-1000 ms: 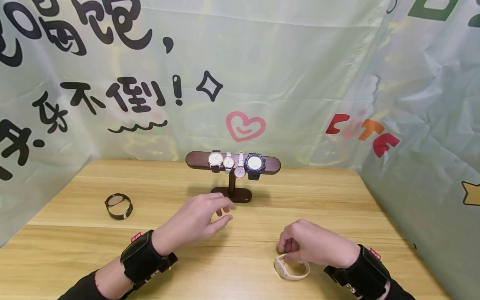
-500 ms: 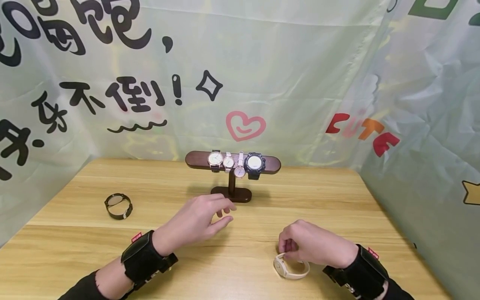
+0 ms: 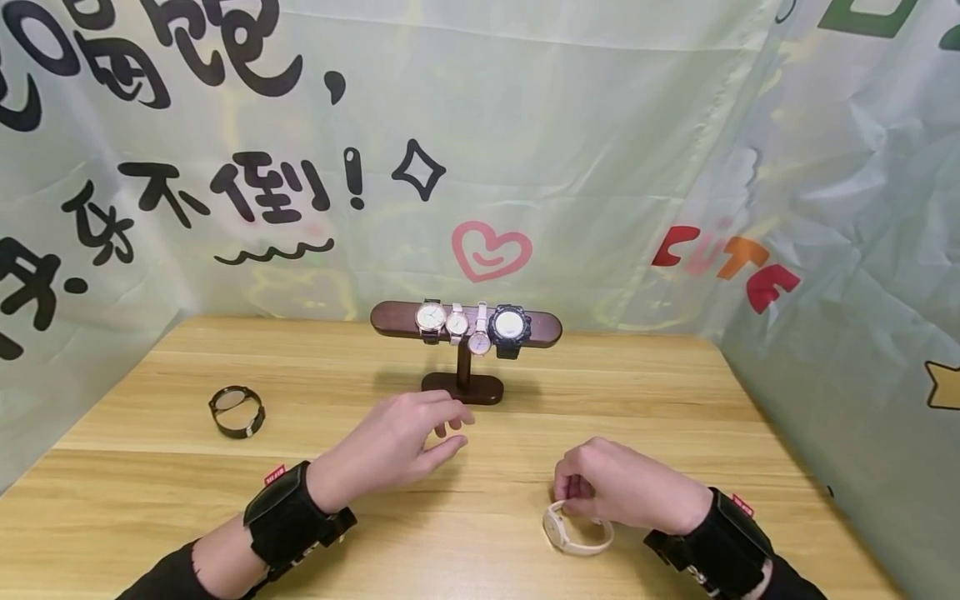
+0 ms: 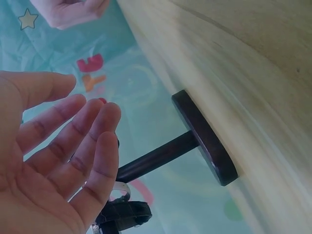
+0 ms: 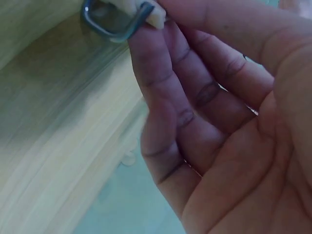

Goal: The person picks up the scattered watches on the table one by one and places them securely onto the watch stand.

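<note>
A white wristwatch (image 3: 587, 547) is at the front right of the table, its strap bent in a loop and its face turned to the left. My right hand (image 3: 633, 486) pinches the strap at the top of the loop between thumb and index finger. Up close in the right wrist view, the metal buckle (image 5: 114, 36) shows just beyond the fingertips. Bare of any object, my left hand (image 3: 397, 437) hovers in front of the watch stand (image 3: 390, 318), fingers loosely bent. The left wrist view shows that palm (image 4: 46, 195) with the stand's post beyond it.
On the stand's bar hang several watches, among them a bulky black one (image 3: 510, 327) at the right. A black-strapped watch (image 3: 237, 412) lies at the left of the wooden table (image 3: 315, 367). Printed cloth (image 3: 600, 125) closes off the back and sides.
My right hand has shifted slightly left with the white wristwatch, which has also risen a little in the head view. The left hand has hardly moved.
</note>
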### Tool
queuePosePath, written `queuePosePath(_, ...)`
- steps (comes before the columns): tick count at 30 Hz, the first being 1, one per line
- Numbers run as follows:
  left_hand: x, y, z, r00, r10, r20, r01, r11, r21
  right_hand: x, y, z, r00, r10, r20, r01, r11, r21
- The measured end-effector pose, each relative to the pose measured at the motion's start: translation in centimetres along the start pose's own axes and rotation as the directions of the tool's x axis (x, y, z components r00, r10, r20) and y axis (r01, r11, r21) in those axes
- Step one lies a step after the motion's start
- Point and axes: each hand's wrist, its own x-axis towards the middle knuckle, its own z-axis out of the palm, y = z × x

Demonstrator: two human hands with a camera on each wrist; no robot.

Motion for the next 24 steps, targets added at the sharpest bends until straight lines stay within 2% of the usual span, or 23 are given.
queuePosePath(7, 0.0, -0.1, 0.2, 1.000, 0.021, -0.008, -0.021, 1.000, -0.001, 0.2, 0.0, 0.0, 0.999, -0.007, -0.052, 0.006, 1.000, -0.022)
queuePosePath(14, 0.0, -0.1, 0.2, 1.000, 0.021, -0.001, -0.021, 1.000, -0.010, -0.2, -0.4, -0.7, 0.997, -0.001, -0.073, 0.000, 1.000, -0.023)
queuePosePath(16, 0.0, -0.1, 0.2, 1.000, 0.017, 0.001, -0.017, 1.000, -0.009, -0.5, -0.6, -1.1, 0.998, 0.006, -0.070, -0.009, 1.000, -0.030)
queuePosePath(21, 0.0, 0.0, 0.0, 1.000, 0.001, 0.009, -0.001, 1.000, -0.007, -1.1, -1.2, -1.4, 0.996, 0.089, -0.007, -0.089, 0.996, 0.002)
queuePosePath(24, 0.0, 0.0, 0.0, 1.000, -0.002, 0.013, 0.003, 1.000, -0.008, -1.1, -1.5, -1.2, 0.996, 0.093, 0.018, -0.093, 0.996, 0.005)
